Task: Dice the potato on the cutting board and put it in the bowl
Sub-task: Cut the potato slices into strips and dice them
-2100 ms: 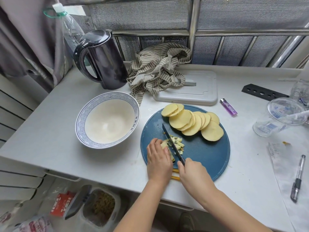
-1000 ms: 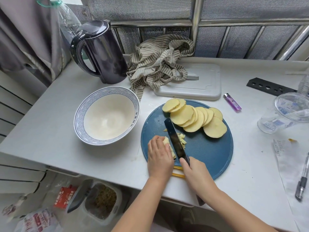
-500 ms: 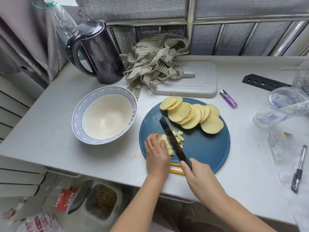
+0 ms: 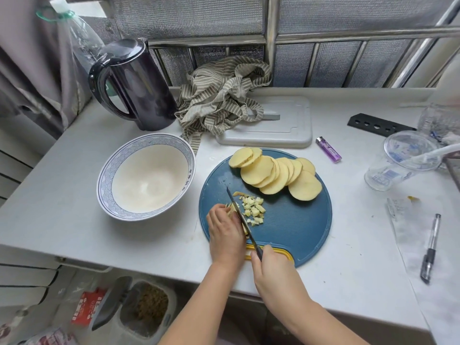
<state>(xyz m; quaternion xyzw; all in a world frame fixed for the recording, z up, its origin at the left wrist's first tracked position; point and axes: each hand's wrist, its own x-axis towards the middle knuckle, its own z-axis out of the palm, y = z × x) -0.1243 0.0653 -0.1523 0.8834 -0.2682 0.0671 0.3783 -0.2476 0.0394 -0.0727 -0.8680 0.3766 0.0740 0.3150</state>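
Potato piece [image 4: 231, 208] gripped by left hand [image 4: 226, 233]; right hand [image 4: 273, 273] grips knife [image 4: 239, 213]; cup [image 4: 388, 176] label unreadable.

Left hand [image 4: 225, 232] knuckles up, fingers curled onto potato piece [image 4: 231, 207]; right hand [image 4: 273, 272] grips knife [image 4: 236, 207] handle; forearms cross worktop's [image 4: 74, 207] near edge.
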